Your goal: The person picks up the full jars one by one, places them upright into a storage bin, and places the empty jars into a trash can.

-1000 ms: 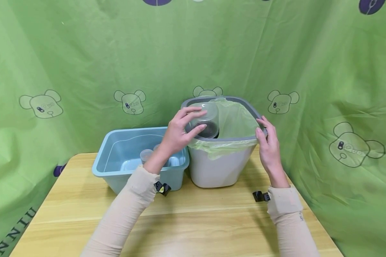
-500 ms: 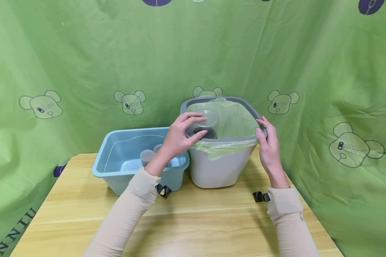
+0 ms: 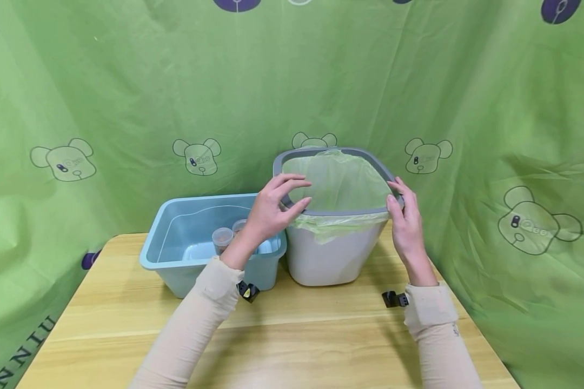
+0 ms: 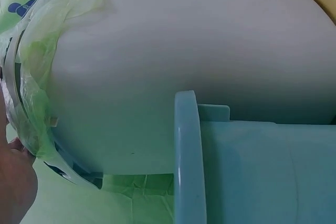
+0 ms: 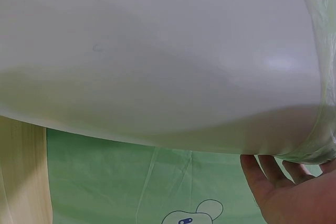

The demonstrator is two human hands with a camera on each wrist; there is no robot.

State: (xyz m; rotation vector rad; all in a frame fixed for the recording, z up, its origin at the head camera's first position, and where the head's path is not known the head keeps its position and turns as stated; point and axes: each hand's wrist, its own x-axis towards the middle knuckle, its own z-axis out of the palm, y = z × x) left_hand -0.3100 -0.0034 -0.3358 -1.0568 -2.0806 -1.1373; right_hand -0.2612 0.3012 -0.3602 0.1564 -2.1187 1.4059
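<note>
A white trash can (image 3: 326,262) with a grey rim stands on the table, lined with a thin green plastic bag (image 3: 340,181). My left hand (image 3: 269,209) hovers at the can's left rim, thumb and fingers spread apart with nothing between them. On the opposite side my right hand (image 3: 409,224) grips the rim, its fingers (image 5: 270,171) against the outer wall in the right wrist view. The bottom of the can is hidden. Partly behind my left wrist, two small clear plastic cups (image 3: 222,237) stand inside a blue basin (image 3: 175,264).
The basin sits directly left of the can, its rim (image 4: 189,156) close to the can's wall in the left wrist view. Both stand toward the back of a wooden table (image 3: 311,346). A green patterned curtain (image 3: 253,97) hangs behind and at both sides.
My left hand has let go of a clear plastic cup with a dark lower part. The cup dropped into the lined can, out of sight. My right hand stays on the rim.
</note>
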